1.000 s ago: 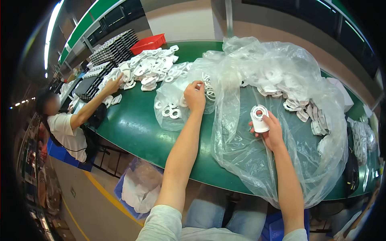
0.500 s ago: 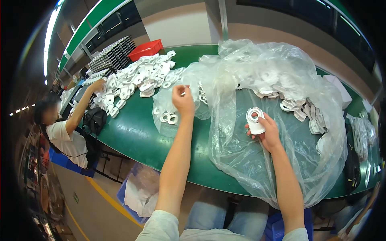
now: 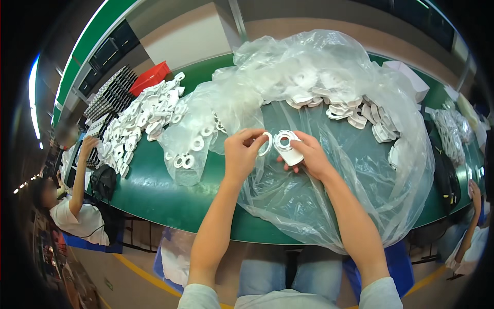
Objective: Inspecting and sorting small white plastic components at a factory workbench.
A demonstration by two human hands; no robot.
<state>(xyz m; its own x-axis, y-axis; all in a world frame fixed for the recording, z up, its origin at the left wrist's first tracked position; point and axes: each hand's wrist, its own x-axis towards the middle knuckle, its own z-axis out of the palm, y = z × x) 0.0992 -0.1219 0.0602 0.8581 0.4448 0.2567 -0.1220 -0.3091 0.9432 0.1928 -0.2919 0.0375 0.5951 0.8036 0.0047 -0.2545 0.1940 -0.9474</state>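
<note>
My left hand (image 3: 244,150) pinches a thin white ring (image 3: 265,144) between thumb and fingers, tilted nearly edge-on. Just to its right, my right hand (image 3: 309,153) grips a white plastic housing (image 3: 289,153) with a round opening at its upper end and a rounded lower end. A small gap seems to separate ring and housing. Both hands are above a large clear plastic bag (image 3: 319,206) spread over the green table (image 3: 170,203). More white rings (image 3: 197,143) lie in a smaller clear bag (image 3: 189,175) left of my left hand.
White housings (image 3: 355,110) are heaped inside the big bag's far side. A larger pile of white parts (image 3: 146,116) covers the table at left, near a red bin (image 3: 150,78) and stacked trays (image 3: 109,92). A co-worker (image 3: 77,211) reaches in at left; another person's arm (image 3: 473,206) shows at right.
My left hand has come right, from the smaller bag to beside the housing, with a ring in its fingers. My right hand has moved left with the housing. The view has shifted too.
</note>
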